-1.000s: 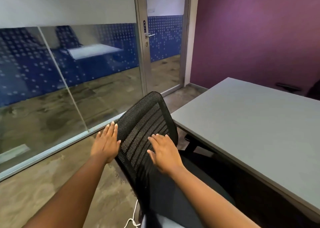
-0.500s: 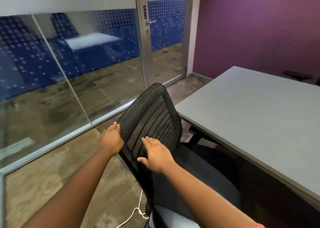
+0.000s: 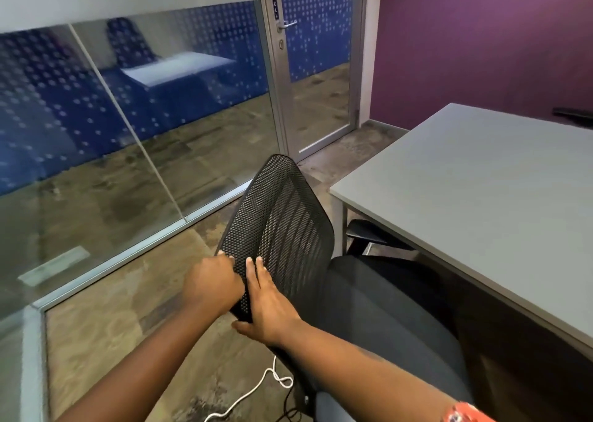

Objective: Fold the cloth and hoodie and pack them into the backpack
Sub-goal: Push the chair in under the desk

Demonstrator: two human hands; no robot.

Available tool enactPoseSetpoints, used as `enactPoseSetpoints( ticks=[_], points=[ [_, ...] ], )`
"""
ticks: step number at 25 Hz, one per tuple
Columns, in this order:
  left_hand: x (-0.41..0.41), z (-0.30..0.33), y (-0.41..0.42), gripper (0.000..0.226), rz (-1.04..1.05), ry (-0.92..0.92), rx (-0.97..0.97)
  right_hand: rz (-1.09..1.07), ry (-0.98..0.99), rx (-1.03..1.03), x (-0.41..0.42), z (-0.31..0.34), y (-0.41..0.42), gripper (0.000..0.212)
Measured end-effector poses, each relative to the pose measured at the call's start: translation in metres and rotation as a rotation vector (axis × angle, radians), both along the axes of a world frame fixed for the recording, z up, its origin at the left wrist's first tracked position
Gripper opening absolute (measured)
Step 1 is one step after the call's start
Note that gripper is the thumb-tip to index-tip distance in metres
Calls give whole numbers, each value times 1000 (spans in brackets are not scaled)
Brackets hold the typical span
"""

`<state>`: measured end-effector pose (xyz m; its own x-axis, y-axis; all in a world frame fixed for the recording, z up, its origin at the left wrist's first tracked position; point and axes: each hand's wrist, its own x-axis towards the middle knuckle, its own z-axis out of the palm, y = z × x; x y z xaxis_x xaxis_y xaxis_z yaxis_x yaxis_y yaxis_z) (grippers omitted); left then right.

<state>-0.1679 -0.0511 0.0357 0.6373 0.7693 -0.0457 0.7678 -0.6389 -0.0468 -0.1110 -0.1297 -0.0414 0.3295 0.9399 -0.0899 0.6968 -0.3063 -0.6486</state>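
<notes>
Left hand (image 3: 213,282) on the left edge of a black mesh chair back (image 3: 282,222), gripping it with curled fingers. Right hand (image 3: 268,306) just beside the left one, lying flat on the mesh with straight fingers (image 3: 258,266) pointing up and the thumb stuck out low, near the bottom edge of the back. Not gripping anything with the right hand, only pressing on the mesh. Both hands close together, almost touching.

Chair back tilted, with its top leaning away toward a glass wall (image 3: 128,132). Dark grey seat (image 3: 385,325) to the right of the hands, pushed partly under a grey table (image 3: 481,190). One black armrest (image 3: 365,237) poking out just under the near corner of the table.

Down on the brown floor (image 3: 112,325), a white cord (image 3: 256,389) curling in a loop beside the bottom of the chair. A glass door (image 3: 317,68) with a silver handle (image 3: 287,25) past the chair, and a purple wall (image 3: 481,36) behind the table. A bit of orange patterned sleeve (image 3: 465,413) at the bottom right, on the right arm.

Cannot tell where the cloth, the hoodie and the backpack are
</notes>
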Motion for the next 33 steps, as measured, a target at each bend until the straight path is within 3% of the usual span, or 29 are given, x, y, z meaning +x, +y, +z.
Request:
enactPoseSetpoints(
  ticks=[4, 7, 10, 16, 33],
  points=[
    [-2, -14, 38, 51, -317, 30, -27, -2, 33, -11, -8, -1, -5, 104],
    [14, -23, 79, 60, -373, 4, -206, -8, 55, -6, -12, 0, -6, 102],
    [33, -27, 88, 63, -369, -136, -335, -15, 74, -5, -13, 2, -10, 101],
    [51, -37, 72, 71, -322, -293, -390, 11, 85, -1, -16, 3, -35, 100],
    [39, -36, -52, 73, -106, -218, -294, 179, -28, 0, 11, 9, -160, 105]
  ],
)
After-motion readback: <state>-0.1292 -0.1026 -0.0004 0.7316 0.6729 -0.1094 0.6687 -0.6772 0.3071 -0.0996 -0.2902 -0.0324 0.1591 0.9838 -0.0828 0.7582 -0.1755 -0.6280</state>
